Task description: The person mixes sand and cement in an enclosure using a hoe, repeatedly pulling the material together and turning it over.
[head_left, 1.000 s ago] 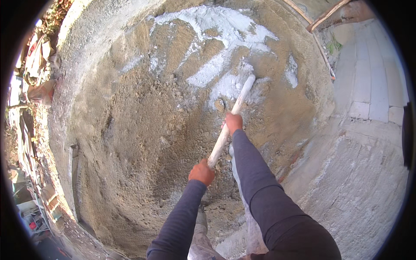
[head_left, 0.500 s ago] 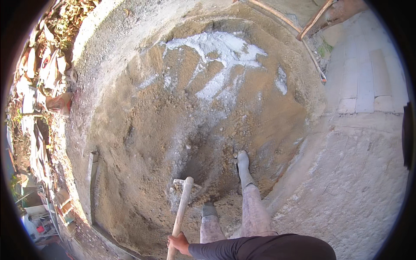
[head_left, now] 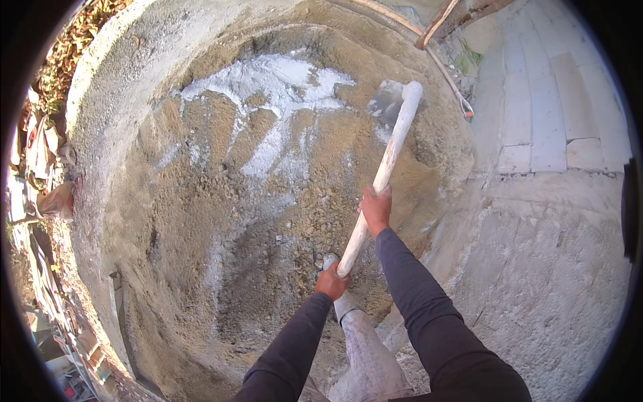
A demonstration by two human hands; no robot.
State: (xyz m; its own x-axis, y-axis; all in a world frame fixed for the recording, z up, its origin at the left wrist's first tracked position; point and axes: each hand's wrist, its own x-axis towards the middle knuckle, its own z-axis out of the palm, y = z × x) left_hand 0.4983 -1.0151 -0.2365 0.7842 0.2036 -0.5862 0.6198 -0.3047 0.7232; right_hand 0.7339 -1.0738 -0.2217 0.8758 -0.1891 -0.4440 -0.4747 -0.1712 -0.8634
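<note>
A pale wooden-handled hoe (head_left: pixel 385 167) slants up and right, its grey blade resting on the sand pile (head_left: pixel 201 221) streaked with white cement powder.

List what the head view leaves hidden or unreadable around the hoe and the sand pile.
- Hoe blade: seen nearly edge-on behind the wooden handle; its shape and whether it touches the sand pile cannot be told.
- Left hand: fingers wrapped under the handle end, hidden.
- Right hand: palm hidden by the handle.
- Boot: mostly hidden behind the left hand and forearm.
- Debris at the left rim: distorted, unidentifiable.
</note>
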